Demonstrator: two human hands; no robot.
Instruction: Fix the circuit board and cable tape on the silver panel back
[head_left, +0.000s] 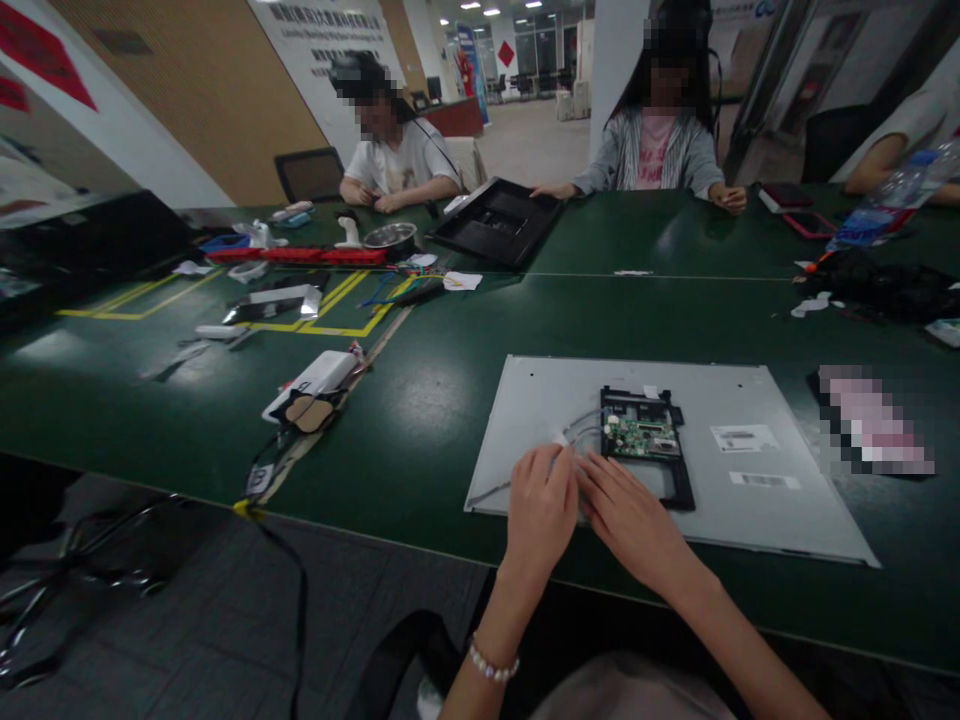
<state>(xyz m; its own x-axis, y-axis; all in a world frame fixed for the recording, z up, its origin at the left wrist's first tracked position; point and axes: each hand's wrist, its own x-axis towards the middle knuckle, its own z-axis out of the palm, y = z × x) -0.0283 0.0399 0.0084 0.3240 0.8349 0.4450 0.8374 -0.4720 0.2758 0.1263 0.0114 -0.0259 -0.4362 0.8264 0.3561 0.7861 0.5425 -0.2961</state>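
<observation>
Here, the left hand (541,508) met the white wires (583,426) and the right hand (628,518) on the grey panel (750,480), just left of the circuit board (641,436); whether either hand gripped anything could not be told.

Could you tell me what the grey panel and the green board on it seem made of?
The grey panel is probably matt sheet metal: thin, flat, dull sheen. The green board looks like circuit laminate, studded with small components.

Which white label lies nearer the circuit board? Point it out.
The upper, squarer label, level with the circuit board; the narrow label lies lower, farther right.
</observation>
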